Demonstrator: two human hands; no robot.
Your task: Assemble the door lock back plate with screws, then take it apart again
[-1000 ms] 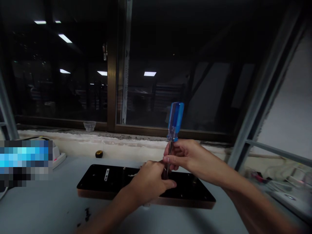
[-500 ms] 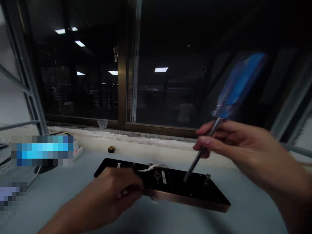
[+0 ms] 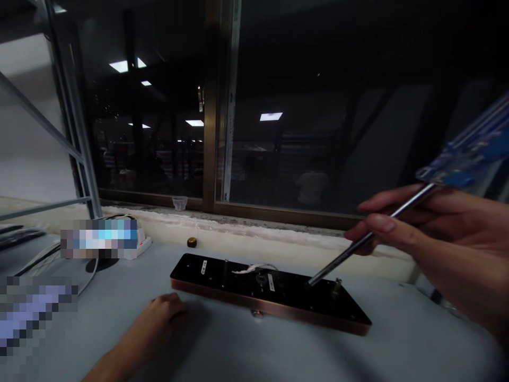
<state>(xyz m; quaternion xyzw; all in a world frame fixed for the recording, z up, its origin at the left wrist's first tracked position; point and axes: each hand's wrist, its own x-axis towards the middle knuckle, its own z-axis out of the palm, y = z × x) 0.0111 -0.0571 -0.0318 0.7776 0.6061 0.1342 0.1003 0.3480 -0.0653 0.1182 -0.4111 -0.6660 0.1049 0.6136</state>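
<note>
A long black panel with a copper edge (image 3: pixel 278 302) lies flat on the grey table, with a small white wire and fittings on its top. My right hand (image 3: pixel 433 233) pinches the steel shaft of a blue-handled screwdriver (image 3: pixel 469 151), whose tip hangs just over the panel's right part beside a small upright post (image 3: pixel 338 286). My left hand (image 3: pixel 159 318) rests on the table in front of the panel's left end, fingers curled under; I cannot see anything in it.
A dark window with a brown frame runs behind the table. On its sill stands a small clear cup (image 3: pixel 180 202). A small round dark cap (image 3: pixel 192 242) and a white power strip (image 3: pixel 137 245) lie near the wall. Grey metal struts rise at the left.
My left hand came off the panel and slid back left onto the table. My right hand swung the screwdriver from upright to a low slant toward the right. The view turned left.
</note>
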